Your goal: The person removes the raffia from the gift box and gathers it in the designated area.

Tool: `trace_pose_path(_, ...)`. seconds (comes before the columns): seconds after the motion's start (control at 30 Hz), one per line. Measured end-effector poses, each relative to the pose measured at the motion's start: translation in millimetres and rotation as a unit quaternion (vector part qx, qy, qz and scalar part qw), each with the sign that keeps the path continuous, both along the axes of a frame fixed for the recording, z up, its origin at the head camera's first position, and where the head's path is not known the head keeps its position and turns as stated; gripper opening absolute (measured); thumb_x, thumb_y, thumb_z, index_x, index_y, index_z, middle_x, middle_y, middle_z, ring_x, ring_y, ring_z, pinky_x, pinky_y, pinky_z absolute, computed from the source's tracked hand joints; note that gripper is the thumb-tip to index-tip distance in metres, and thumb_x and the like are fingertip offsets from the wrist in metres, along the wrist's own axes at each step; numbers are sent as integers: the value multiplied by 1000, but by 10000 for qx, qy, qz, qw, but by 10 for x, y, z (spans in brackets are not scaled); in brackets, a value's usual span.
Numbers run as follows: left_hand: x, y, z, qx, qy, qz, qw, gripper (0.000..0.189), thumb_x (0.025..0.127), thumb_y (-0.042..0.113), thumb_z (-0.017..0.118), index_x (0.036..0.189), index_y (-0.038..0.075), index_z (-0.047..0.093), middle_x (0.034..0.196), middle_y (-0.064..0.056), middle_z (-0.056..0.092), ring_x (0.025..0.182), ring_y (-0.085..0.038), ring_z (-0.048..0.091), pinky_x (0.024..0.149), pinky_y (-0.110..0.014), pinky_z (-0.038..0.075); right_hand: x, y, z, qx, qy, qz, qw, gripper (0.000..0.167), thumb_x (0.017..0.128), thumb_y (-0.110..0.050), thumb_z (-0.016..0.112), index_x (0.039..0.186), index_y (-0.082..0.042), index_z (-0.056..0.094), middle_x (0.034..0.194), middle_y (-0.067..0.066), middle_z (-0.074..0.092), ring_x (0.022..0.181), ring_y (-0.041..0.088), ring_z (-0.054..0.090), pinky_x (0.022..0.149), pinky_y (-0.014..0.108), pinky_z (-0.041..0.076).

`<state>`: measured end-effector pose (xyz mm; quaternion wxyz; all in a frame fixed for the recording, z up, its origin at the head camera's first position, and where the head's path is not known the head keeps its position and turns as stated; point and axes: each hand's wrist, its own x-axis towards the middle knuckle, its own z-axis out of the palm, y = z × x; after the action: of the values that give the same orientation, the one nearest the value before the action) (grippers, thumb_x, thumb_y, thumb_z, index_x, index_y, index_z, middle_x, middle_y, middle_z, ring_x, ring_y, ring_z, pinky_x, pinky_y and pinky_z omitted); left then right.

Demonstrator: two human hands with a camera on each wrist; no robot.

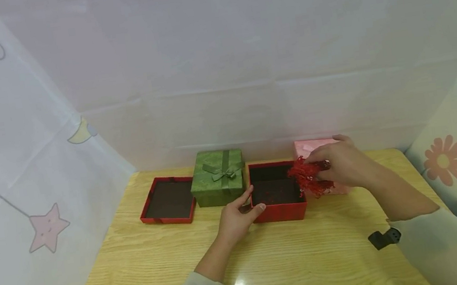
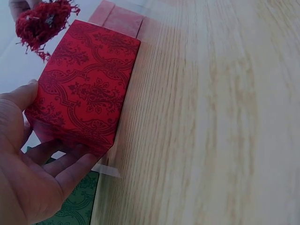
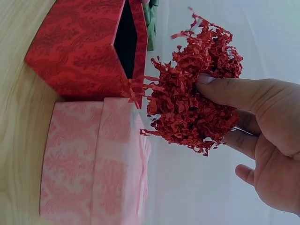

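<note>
A red patterned gift box (image 1: 281,213) stands uncovered on the table, its dark inside showing a few red scraps on the bottom. My left hand (image 1: 236,218) holds it by the left front corner, thumb at the front rim and fingers along the side. In the left wrist view the box's damask-printed wall (image 2: 89,79) fills the grip. My right hand (image 1: 346,165) pinches a clump of red shredded paper (image 3: 192,98) between thumb and fingers. The clump hangs above the box's right rim, partly over the pink gift box (image 3: 70,159), with loose strands trailing down.
Left of the red box sits a closed green gift box (image 1: 213,192) with a ribbon bow. Farther left lies the red lid (image 1: 171,198), its dark inner side up. Behind the wooden table (image 1: 297,268) hangs a white cloth (image 1: 225,114), with printed cloth on both sides.
</note>
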<state>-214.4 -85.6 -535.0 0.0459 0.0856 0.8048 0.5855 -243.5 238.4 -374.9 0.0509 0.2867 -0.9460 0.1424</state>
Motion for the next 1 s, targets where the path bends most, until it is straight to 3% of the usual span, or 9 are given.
trace_pose_path(0.23, 10, -5, 1, -52, -30, 38, 10000, 64, 87, 56, 80, 145, 53, 53, 151, -4, 56, 120, -23, 68, 88, -36, 60, 125, 158, -65, 48, -115, -116, 9999, 38, 80, -9, 88, 115, -20, 81, 115, 0, 77, 113, 26, 70, 113, 74, 15)
trace_pose_path(0.5, 13, 2, 24, -30, -77, 24, 10000, 64, 88, 55, 80, 145, 54, 52, 148, -7, 58, 121, -22, 67, 87, -36, 60, 240, 335, -156, 60, 49, -154, 9999, 37, 78, -11, 90, 113, -19, 81, 112, 2, 77, 108, 27, 71, 109, 74, 20)
trace_pose_path(0.73, 12, 14, 15, 29, -79, -12, 10000, 63, 88, 56, 79, 145, 54, 52, 149, -8, 57, 122, -26, 67, 87, -37, 60, 325, 499, -285, 73, -97, -316, 9994, 35, 79, -12, 90, 112, -18, 81, 110, 1, 77, 105, 28, 72, 107, 76, 20)
trace_pose_path(1.0, 0, 4, -4, -42, -27, -29, 10000, 65, 87, 58, 79, 146, 52, 52, 152, -5, 55, 121, -23, 68, 88, -37, 60, 406, 725, -472, 49, -298, -639, 9975, 37, 81, -14, 89, 117, -13, 80, 116, 10, 76, 109, 35, 70, 107, 76, 22)
